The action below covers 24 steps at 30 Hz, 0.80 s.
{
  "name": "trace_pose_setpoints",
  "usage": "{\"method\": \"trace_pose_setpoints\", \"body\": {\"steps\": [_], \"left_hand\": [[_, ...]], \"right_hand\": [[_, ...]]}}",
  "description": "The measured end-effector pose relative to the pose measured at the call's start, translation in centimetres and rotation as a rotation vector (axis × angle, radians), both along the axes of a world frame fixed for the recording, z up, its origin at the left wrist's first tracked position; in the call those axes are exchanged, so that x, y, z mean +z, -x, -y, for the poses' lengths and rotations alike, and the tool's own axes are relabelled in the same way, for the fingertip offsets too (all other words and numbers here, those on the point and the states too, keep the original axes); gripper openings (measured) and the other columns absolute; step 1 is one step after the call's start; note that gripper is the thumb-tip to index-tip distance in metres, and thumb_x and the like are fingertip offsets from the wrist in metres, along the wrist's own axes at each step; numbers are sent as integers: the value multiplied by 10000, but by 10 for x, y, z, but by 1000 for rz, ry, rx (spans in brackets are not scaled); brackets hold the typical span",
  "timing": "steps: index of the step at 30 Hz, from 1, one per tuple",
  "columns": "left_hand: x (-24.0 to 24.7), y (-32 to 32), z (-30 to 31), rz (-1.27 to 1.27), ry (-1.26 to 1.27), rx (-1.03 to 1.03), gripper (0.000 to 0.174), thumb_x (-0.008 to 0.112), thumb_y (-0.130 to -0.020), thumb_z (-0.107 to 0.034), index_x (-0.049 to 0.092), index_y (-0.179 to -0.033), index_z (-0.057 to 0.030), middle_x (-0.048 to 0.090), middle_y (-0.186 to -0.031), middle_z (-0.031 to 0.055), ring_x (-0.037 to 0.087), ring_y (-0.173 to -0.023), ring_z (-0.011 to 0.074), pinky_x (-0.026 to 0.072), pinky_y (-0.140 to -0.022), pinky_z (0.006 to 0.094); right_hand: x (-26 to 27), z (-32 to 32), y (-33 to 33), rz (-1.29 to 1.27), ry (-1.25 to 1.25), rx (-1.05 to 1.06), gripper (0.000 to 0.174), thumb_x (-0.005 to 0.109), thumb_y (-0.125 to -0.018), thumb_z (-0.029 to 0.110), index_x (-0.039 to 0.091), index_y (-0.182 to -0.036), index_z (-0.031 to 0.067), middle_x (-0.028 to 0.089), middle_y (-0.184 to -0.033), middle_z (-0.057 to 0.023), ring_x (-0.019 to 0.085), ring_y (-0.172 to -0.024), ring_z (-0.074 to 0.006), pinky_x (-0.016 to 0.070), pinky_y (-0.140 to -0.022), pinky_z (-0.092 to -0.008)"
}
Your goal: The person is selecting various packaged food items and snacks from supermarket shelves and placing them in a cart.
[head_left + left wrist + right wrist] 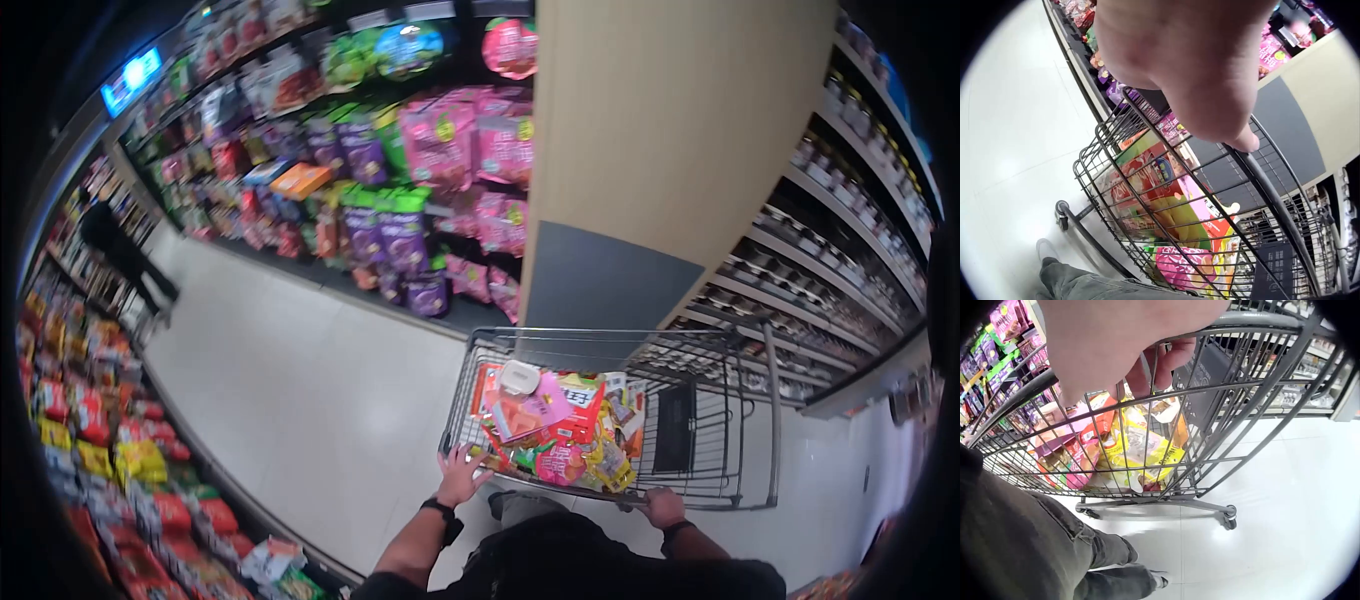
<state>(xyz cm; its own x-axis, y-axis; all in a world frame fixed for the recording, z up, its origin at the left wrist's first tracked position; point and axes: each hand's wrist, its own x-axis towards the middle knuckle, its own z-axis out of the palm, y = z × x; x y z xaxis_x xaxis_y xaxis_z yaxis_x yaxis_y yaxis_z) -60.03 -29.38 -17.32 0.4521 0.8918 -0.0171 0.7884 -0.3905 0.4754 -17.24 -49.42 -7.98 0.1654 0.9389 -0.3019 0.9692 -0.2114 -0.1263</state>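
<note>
A dark wire shopping cart (700, 400) stands sideways before the person. The left hand (460, 473) rests on its near rim by the left corner, fingers spread; the left wrist view shows one fingertip (1247, 140) at the rail. Farther right, the right hand (662, 507) grips the same rim, its fingers (1175, 359) bent over into the basket. Heaped in the cart are a pink flat package (545, 400), a pale tub with a lid (519, 377), a red packet (583, 420), a bright pink bag (560, 463) and yellow packets (1147, 450).
Snack shelves with purple bags (400, 230) and pink bags (437, 140) line the far side. A beige pillar (680, 130) rises behind the cart, beside shelves of jars (850, 215). More packets (140, 460) fill the left shelf. Another person (125, 250) stands down the aisle.
</note>
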Motion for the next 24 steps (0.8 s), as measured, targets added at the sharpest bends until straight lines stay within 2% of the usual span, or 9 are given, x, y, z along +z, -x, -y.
{"method": "trace_pose_setpoints", "body": {"steps": [3, 6, 10, 16, 18, 20, 22, 23, 24], "left_hand": [[12, 21, 1, 135, 27, -35, 416, 592, -832, -418, 552, -1186, -202, 408, -1326, 106, 305, -1290, 311, 114, -1040, 627], [4, 14, -11, 194, 79, -72, 381, 596, -834, -395, 576, -1146, -175, 456, -1279, 86, 330, -1279, 296, 152, -1050, 590], [11, 3, -27, 94, -34, -133, 349, 595, -826, -365, 587, -1076, -122, 489, -1212, 73, 377, -1223, 275, 182, -1043, 574], [7, -31, -19, 132, -5, -244, 484, 651, -728, -395, 550, -1125, -138, 457, -1228, 82, 358, -1229, 272, 146, -1039, 599], [11, -42, -23, 181, 31, -315, 507, 663, -708, -400, 549, -1137, -154, 445, -1244, 74, 347, -1241, 269, 128, -1043, 599], [3, -54, -29, 195, 56, -345, 508, 654, -733, -409, 547, -1160, -157, 448, -1257, 76, 332, -1256, 270, 113, -1044, 602], [-2, -80, -24, 231, 334, -406, 540, 644, -758, -437, 535, -1205, -154, 434, -1306, 81, 311, -1288, 265, 89, -1035, 624], [23, -75, -27, 289, 490, -404, 512, 635, -797, -401, 536, -1226, -139, 425, -1335, 100, 320, -1298, 276, 153, -1063, 553], [21, -73, -25, 287, 489, -401, 512, 635, -797, -401, 536, -1226, -139, 425, -1335, 100, 320, -1298, 276, 153, -1063, 553]], "right_hand": [[-1, -24, -6, 27, 74, 5, 270, 673, -733, 364, 602, -799, 113, 617, -823, -73, 601, -802, -285, 479, -690, -411], [-7, -32, -28, 9, 83, -18, 264, 670, -735, 359, 601, -806, 114, 616, -858, -77, 605, -819, -283, 480, -699, -406], [-23, -30, -36, -16, 68, -80, 292, 661, -729, 394, 615, -844, 129, 614, -878, -64, 608, -847, -266, 484, -719, -403], [-26, 2, -72, 44, 41, -118, 306, 682, -716, 407, 629, -818, 124, 632, -873, -64, 616, -833, -259, 487, -729, -394], [-26, 2, -83, 122, 136, -161, 303, 673, -733, 393, 624, -876, 131, 616, -934, -53, 607, -892, -252, 487, -757, -393], [-34, 6, -97, 112, 178, -241, 389, 682, -719, 433, 610, -953, 132, 608, -981, -61, 603, -924, -254, 478, -794, -398], [-30, 21, -124, 170, 123, -339, 514, 698, -694, 477, 568, -1058, 138, 603, -1030, -69, 595, -977, -253, 453, -855, -407], [-18, 21, -112, 127, 210, -459, 635, 731, -662, 474, 515, -1150, 130, 563, -1134, -92, 551, -1071, -266, 417, -916, -418], [-27, 29, -115, 125, 208, -456, 635, 731, -662, 474, 515, -1150, 130, 563, -1134, -92, 551, -1071, -266, 417, -916, -418]]}}
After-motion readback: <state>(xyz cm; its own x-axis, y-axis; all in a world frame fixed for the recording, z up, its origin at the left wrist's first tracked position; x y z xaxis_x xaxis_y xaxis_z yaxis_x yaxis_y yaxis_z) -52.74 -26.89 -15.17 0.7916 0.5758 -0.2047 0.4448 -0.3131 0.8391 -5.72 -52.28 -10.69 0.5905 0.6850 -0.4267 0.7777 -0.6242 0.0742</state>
